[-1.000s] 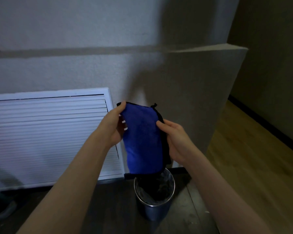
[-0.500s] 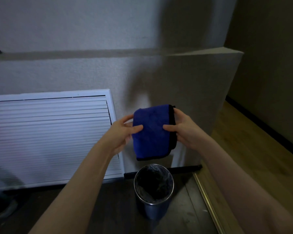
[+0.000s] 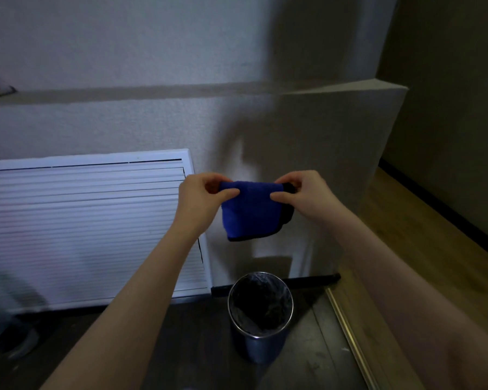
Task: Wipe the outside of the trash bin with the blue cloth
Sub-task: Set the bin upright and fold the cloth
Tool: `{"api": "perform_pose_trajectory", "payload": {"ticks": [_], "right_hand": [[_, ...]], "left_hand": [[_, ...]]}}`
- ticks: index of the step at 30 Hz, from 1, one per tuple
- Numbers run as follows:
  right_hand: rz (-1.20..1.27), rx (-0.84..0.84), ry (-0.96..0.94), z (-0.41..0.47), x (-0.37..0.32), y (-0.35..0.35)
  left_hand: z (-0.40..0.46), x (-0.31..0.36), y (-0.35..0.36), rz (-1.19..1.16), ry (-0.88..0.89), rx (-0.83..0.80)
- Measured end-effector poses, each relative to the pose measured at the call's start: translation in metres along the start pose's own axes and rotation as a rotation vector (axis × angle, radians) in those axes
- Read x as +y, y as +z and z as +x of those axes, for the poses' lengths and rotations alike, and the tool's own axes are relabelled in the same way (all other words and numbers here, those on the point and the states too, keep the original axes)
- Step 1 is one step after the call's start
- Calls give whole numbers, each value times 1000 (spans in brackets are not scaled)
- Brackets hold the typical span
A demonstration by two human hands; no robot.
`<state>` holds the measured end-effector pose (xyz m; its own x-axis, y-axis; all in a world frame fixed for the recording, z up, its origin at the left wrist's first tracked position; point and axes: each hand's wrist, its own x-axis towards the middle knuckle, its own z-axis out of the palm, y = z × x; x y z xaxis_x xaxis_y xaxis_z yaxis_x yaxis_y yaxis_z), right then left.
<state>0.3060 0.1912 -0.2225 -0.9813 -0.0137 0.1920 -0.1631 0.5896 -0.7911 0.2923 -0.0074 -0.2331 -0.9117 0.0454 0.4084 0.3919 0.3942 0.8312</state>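
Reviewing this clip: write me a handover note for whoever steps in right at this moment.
Left hand: pinching the top left corner of the blue cloth.
Right hand: pinching its top right corner. The cloth hangs folded between both hands, in the air, touching nothing else.
Trash bin: upright on the dark floor below the cloth, lined with a bag, near the white louvred panel.
Done: cloth in hand and folded.
Left: bring the cloth down and wipe the bin's outer wall all round.

The blue cloth (image 3: 252,211) looks plush and matt, edged in black; the trash bin (image 3: 258,343) is glossy metal with a crinkled plastic liner (image 3: 261,301). The wall (image 3: 152,122) looks rough and matt; the floor (image 3: 423,249) is wood-look.
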Motion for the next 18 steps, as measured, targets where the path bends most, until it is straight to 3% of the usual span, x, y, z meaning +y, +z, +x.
{"api": "perform_pose_trajectory", "payload": {"ticks": [4,7,9,12,15,18], "right_hand": [[89,-116,-38,-4,-8,-10],[586,-263,41,-9,-14,-13],[797,-256,93,-8,-15,-10],[867,-175,130,-4,-14,-7],[911,-92,210,0,-6,-10],[956,-128,329,1,8,-10]], "left_hand": [[5,7,-8,-151,-50,-67],[4,15,-6,-407,-200,-137],[2,19,0,-513,-313,-156],[-4,17,9,-698,-519,-328],[-14,9,10,-740,-633,-488],[-16,4,11,-695,-660,-434]]}}
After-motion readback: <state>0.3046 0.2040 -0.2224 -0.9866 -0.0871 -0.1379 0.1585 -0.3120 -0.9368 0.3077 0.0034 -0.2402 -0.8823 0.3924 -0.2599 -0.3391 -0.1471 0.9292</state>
